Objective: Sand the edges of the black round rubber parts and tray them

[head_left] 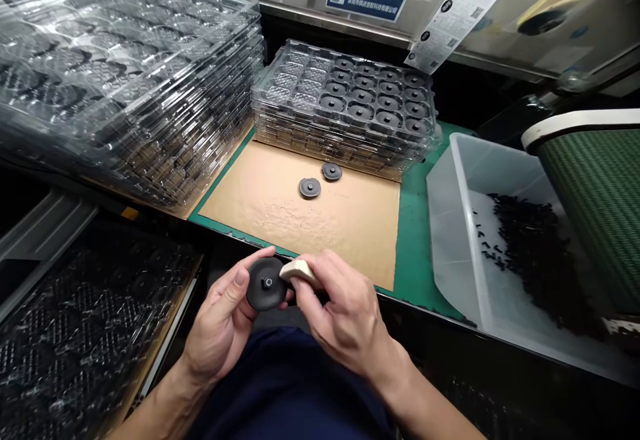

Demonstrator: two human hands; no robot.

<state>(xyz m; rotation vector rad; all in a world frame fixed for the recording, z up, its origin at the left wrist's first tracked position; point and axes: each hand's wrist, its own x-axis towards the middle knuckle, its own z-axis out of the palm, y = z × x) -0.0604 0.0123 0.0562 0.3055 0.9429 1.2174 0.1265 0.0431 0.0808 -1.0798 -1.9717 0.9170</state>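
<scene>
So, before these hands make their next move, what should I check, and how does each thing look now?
1. Black disc gripped by the left hand: ok, held at its edge, hub facing the camera.
2. Cream-coloured block gripped by the right hand: ok, between thumb and fingers.
3. Block's tip near the disc's rim: ok; whether they touch, cannot tell.
4. Disc's underside undamaged: cannot tell, it faces away.
5. Two loose discs lying hub-up on the cardboard sheet: ok.
6. Top transparent tray full: not ok, its left-hand pockets lack discs.
</scene>
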